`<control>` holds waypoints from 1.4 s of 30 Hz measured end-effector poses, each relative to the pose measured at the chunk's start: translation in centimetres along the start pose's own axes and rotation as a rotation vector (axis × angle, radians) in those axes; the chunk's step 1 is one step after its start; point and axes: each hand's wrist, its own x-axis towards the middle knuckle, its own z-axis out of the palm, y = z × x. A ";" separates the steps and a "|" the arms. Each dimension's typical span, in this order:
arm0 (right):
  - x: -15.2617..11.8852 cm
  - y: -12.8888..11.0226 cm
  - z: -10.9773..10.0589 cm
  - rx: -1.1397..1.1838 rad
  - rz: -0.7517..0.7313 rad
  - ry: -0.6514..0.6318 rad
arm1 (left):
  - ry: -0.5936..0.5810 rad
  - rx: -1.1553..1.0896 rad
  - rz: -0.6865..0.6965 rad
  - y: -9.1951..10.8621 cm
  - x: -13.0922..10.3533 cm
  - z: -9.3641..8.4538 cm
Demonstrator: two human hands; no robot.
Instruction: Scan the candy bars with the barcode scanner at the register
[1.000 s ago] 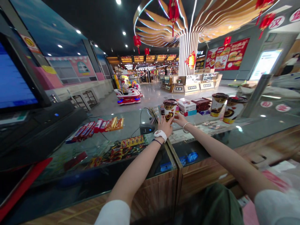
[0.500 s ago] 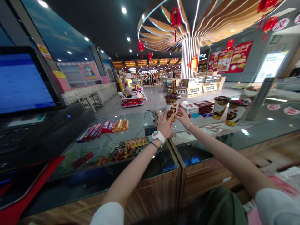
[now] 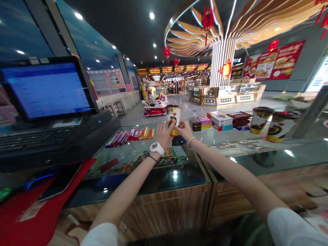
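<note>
A Dove chocolate cup (image 3: 173, 114), white and brown with a dark lid and a yellow base, stands upright between my hands above the glass counter. My left hand (image 3: 164, 136) presses against its near left side with fingers partly spread. On the right side, the bent fingers of my right hand (image 3: 186, 130) grip the cup low down. Whether its base touches the glass I cannot tell. Small stacked boxes (image 3: 205, 121) lie just right of my right hand. Two more Dove cups, one with a brown lid (image 3: 259, 120) and one nearer (image 3: 281, 127), stand farther right.
Wrapped chocolate bars (image 3: 132, 136) lie left of my left hand. A monitor (image 3: 46, 89) and keyboard (image 3: 33, 141) occupy the left side, above a red mat (image 3: 33, 218). White boxes (image 3: 220, 119) and brown packets (image 3: 239, 118) sit on the glass counter (image 3: 243, 167). More packets show under the glass.
My view has turned left. Both hands have carried the cup leftward, away from the white boxes, and the pink and brown small boxes behind it now show.
</note>
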 end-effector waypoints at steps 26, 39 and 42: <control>-2.5 0.6 -1.5 -0.060 -0.257 -0.340 | 0.118 -0.510 -0.136 -2.9 -1.3 0.8; -3.0 0.2 -1.8 -0.240 -0.440 -0.406 | 0.071 -0.942 -0.177 -2.5 -1.6 1.8; -3.1 0.5 -1.6 -0.226 -0.430 -0.377 | 0.123 -0.811 -0.154 -2.7 -1.5 1.8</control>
